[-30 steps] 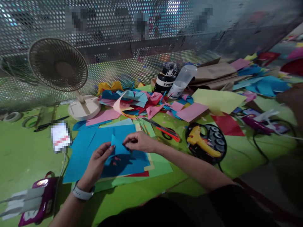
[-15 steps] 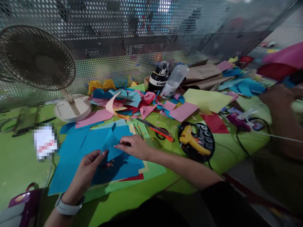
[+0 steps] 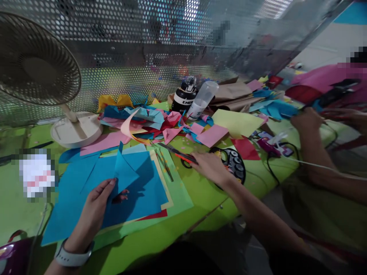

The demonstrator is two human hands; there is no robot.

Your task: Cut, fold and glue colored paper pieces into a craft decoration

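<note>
My left hand (image 3: 96, 208) pinches the lower corner of a folded blue paper piece (image 3: 124, 173) and holds it up off a stack of blue sheets (image 3: 143, 194). My right hand (image 3: 210, 166) is away from the paper. It lies palm down at the right, fingers stretched towards the red handles of a pair of scissors (image 3: 176, 152). Its wrist covers part of a black round tray (image 3: 236, 164), and a little yellow shows just above the hand. A white watch (image 3: 69, 258) is on my left wrist.
A white desk fan (image 3: 43, 76) stands at the back left before a perforated metal screen. Loose coloured paper scraps (image 3: 149, 122), a black bottle (image 3: 183, 100) and a clear bottle (image 3: 202, 99) lie behind. Another person's arm (image 3: 312, 145) works at the right, beside a cable (image 3: 315, 164).
My right hand has let go of the blue piece and moved right to the scissors and black tray. My left hand alone still holds the paper. The view has swung right.
</note>
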